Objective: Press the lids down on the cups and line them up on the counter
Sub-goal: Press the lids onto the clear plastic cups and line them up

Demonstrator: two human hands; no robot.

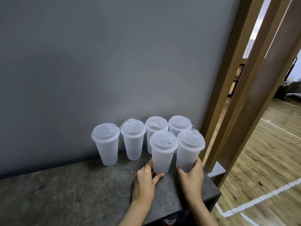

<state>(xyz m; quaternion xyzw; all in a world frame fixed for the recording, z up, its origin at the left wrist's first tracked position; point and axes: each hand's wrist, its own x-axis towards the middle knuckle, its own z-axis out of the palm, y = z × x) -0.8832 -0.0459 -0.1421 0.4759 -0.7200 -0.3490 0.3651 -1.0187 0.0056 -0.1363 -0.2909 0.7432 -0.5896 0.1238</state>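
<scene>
Several frosted plastic cups with lids stand on the dark stone counter (73,193) by the grey wall. Along the wall are the far left cup (107,144), a second cup (133,141), a third cup (154,128) and a fourth cup (179,126). In front stand two more. My left hand (145,181) grips the base of the front left cup (162,154). My right hand (192,176) grips the base of the front right cup (189,149). Every cup carries a lid.
The counter ends at its right edge (216,191), close to my right hand. Wooden posts (244,98) rise just right of the cups. Beyond lies a wood floor (268,160) with white tape lines. The grey wall (114,62) backs the counter.
</scene>
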